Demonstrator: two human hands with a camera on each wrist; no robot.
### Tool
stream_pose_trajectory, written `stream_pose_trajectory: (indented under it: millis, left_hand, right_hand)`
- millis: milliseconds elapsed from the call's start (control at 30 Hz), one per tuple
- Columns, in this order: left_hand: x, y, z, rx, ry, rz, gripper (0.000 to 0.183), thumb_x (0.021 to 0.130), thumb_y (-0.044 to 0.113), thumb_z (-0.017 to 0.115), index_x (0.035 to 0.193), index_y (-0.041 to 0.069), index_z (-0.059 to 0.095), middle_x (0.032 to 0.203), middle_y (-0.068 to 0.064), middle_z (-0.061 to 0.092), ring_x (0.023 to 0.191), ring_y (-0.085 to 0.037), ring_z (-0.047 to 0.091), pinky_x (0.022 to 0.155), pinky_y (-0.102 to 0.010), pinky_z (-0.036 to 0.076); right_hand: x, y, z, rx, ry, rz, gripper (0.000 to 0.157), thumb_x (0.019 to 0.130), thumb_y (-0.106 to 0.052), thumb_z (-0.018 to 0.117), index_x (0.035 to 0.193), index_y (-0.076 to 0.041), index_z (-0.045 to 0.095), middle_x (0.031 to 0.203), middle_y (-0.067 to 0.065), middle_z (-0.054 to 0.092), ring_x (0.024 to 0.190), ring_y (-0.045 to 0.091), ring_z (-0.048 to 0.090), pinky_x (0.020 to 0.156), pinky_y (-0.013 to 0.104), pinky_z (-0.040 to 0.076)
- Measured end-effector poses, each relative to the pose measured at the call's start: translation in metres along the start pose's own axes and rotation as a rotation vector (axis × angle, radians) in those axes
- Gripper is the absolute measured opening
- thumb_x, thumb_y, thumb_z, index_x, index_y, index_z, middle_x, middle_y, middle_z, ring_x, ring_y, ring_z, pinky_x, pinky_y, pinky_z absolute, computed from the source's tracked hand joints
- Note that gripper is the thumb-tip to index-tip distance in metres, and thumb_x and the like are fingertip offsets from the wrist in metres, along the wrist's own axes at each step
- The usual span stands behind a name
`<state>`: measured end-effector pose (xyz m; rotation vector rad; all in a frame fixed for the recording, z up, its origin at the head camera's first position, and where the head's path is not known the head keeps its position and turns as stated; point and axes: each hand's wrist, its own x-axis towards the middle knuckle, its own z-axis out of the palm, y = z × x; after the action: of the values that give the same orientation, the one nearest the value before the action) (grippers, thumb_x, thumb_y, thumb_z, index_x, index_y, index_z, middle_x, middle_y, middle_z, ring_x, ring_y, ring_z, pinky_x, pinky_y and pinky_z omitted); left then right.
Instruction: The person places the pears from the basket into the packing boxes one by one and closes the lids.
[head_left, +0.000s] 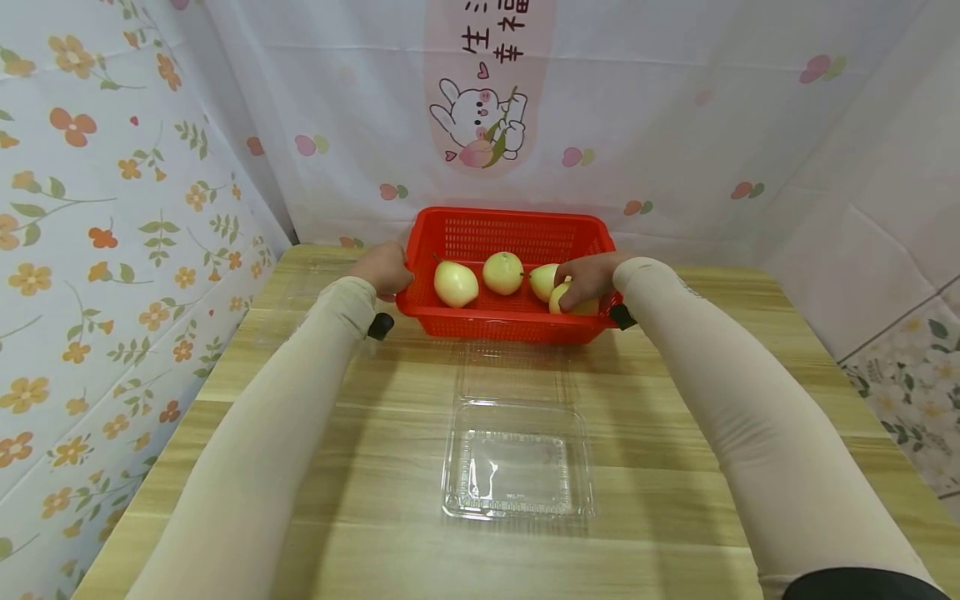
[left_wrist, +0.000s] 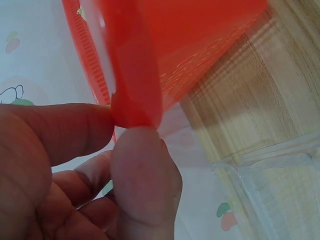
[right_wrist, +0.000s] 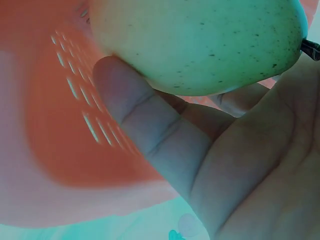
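A red plastic basket with slotted walls sits at the back of the table, with several pale yellow pears inside. At its left end my left hand pinches the rim; in the left wrist view the thumb and index finger meet on the red edge. My right hand reaches over the right end and grips a pear. In the right wrist view the thumb lies along the side of this speckled pear, its dark stem toward the palm. The other fingers are partly hidden behind it.
An open clear plastic clamshell box lies in front of the basket, its lid side toward the basket. More clear plastic lies at the table's back left. A printed white curtain hangs right behind the basket, and another along the left side.
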<state>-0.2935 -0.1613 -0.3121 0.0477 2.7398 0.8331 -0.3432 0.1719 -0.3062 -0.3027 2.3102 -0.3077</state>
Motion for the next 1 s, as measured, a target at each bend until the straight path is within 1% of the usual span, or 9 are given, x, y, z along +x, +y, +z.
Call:
stream_pose_trajectory:
  millis: [133,300,500,633,767,867,1000]
  left_hand:
    - [0.0,-0.001,0.0,0.004,-0.001,0.001,0.016,0.093,0.001,0.049,0.106,-0.005,0.055,0.093,-0.016,0.061,0.072,-0.024,0.062,0.075,-0.04,0.058]
    - [0.002,-0.003,0.0,-0.003,0.0,-0.003,0.016,0.092,0.0,0.049,0.106,-0.005,0.055,0.094,-0.016,0.061,0.073,-0.025,0.061,0.071,-0.038,0.058]
    - [0.006,-0.005,0.001,0.002,0.0,-0.005,0.016,0.091,0.001,0.05,0.105,-0.004,0.055,0.094,-0.016,0.061,0.072,-0.025,0.061,0.066,-0.035,0.058]
    - [0.007,-0.005,0.002,0.005,0.001,-0.004,0.016,0.091,0.001,0.05,0.105,-0.004,0.054,0.094,-0.016,0.061,0.071,-0.024,0.061,0.063,-0.033,0.057]
    - [0.007,-0.005,0.002,0.006,-0.002,-0.012,0.016,0.091,0.001,0.05,0.106,-0.004,0.054,0.094,-0.016,0.061,0.071,-0.024,0.061,0.066,-0.035,0.058]
    - [0.008,-0.005,0.002,0.004,-0.006,-0.016,0.016,0.091,0.001,0.05,0.106,-0.004,0.055,0.095,-0.016,0.061,0.072,-0.024,0.061,0.069,-0.037,0.058]
    - [0.007,-0.005,0.001,-0.014,-0.008,-0.008,0.017,0.091,0.001,0.05,0.107,-0.004,0.055,0.096,-0.017,0.062,0.072,-0.024,0.061,0.07,-0.037,0.058]
  right_hand:
    - [-0.003,-0.003,0.001,-0.004,0.007,-0.007,0.065,0.083,-0.027,0.07,0.138,-0.009,0.042,0.13,0.018,0.042,0.112,0.035,0.05,0.09,0.049,0.053]
    - [-0.005,-0.006,0.002,-0.024,0.017,-0.007,0.065,0.082,-0.026,0.071,0.139,-0.012,0.044,0.129,0.016,0.044,0.111,0.035,0.05,0.087,0.045,0.054]
    - [-0.012,-0.014,0.001,-0.079,0.073,-0.059,0.064,0.083,-0.027,0.07,0.14,-0.012,0.043,0.128,0.015,0.045,0.106,0.032,0.052,0.084,0.04,0.054]
    - [-0.02,-0.018,0.0,-0.105,0.105,-0.087,0.061,0.085,-0.026,0.068,0.14,-0.012,0.044,0.129,0.015,0.045,0.108,0.031,0.05,0.083,0.038,0.053]
    - [-0.026,-0.02,-0.001,-0.132,0.122,-0.099,0.059,0.087,-0.027,0.068,0.14,-0.013,0.045,0.129,0.013,0.047,0.112,0.032,0.047,0.084,0.039,0.052]
    - [-0.03,-0.022,-0.003,-0.161,0.141,-0.113,0.059,0.087,-0.028,0.069,0.139,-0.014,0.046,0.128,0.013,0.048,0.11,0.032,0.048,0.083,0.04,0.052]
    - [-0.036,-0.023,-0.004,-0.187,0.17,-0.145,0.055,0.088,-0.027,0.067,0.138,-0.014,0.048,0.124,0.012,0.051,0.107,0.031,0.049,0.081,0.04,0.05]
